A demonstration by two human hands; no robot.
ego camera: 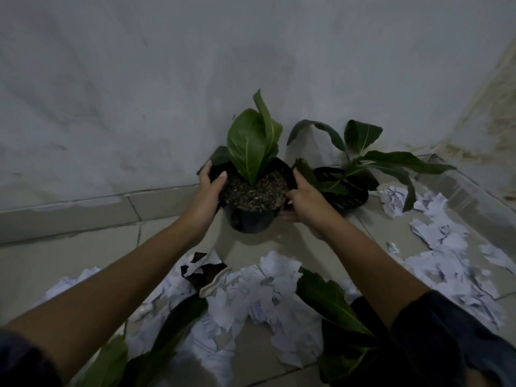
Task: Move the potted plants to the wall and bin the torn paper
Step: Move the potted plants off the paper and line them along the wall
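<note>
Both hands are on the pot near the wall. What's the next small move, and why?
Probably set the pot down by the wall, left of the second potted plant already there, then let go. The left hand and right hand grip its rim, and torn paper still litters the floor.

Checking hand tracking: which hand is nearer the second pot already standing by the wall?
Right. The right hand grips the held pot on the side next to the second pot; the left hand grips the far side.
</note>
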